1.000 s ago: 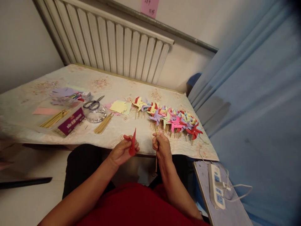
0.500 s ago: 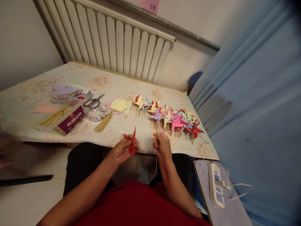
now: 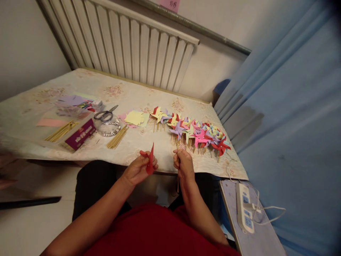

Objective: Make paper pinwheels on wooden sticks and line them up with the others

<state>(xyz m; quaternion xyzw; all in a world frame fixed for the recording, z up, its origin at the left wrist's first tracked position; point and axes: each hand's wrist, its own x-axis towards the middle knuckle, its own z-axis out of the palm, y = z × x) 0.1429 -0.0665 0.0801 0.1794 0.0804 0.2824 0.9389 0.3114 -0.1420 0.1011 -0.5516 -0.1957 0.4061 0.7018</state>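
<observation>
Pinched in my left hand (image 3: 137,169) is a red paper pinwheel piece (image 3: 150,163), its blades bent and seen edge-on. My right hand (image 3: 184,165) is closed around a thin wooden stick (image 3: 178,183) that points down below the fist toward my lap. Both hands are over the table's front edge, apart from each other. Just beyond my right hand lie rows of finished paper pinwheels (image 3: 201,138) on sticks, in red, pink, yellow and purple. A bundle of wooden sticks (image 3: 117,137) rests to the left of my left hand.
On the floral-covered table (image 3: 149,137) lie cut yellow paper sheets (image 3: 134,117), scissors (image 3: 106,115), a dish of pins (image 3: 109,128) and a plastic box (image 3: 80,135) with sticks. A power strip (image 3: 245,208) with a cable sits on a side stand at right. Behind stands a radiator (image 3: 133,49).
Hardly anything differs. Both hands keep the red paper piece and the stick in nearly the same places; the view has shifted slightly.
</observation>
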